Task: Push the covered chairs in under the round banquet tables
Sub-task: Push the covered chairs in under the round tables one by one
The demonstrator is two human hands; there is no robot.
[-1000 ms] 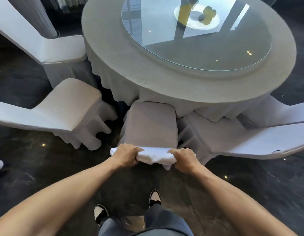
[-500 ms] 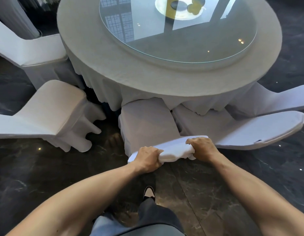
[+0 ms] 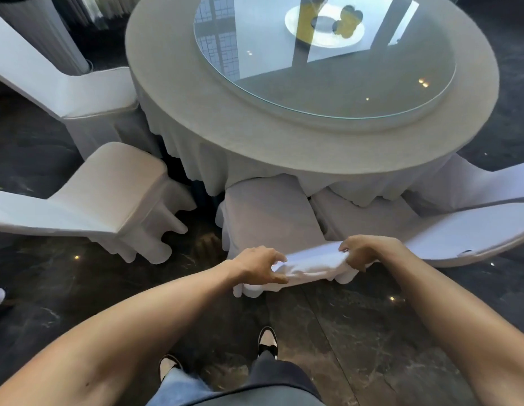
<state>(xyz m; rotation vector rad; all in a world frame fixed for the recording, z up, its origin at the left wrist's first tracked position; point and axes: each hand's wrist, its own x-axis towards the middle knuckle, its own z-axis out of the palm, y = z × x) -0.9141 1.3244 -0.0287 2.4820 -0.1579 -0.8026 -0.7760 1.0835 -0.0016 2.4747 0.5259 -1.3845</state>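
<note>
Gripping chair back [image 3: 312, 260], fingers [image 3: 269, 254] half-curled.

Dim, window glare on glass [image 3: 342, 92] (bowed edges)

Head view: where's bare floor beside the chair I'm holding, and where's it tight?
Bare floor lies between the held chair and the left chair, and behind it toward the shoes. Crowded on the right: the right chair sits close against it.

Zero readable text here tbh. Checked covered chair [image 3: 272, 212], round table [image 3: 225, 127], glass turntable [image 3: 342, 92], shoes [image 3: 268, 342]: all plain, no legible labels, brands, numbers, signs.
</note>
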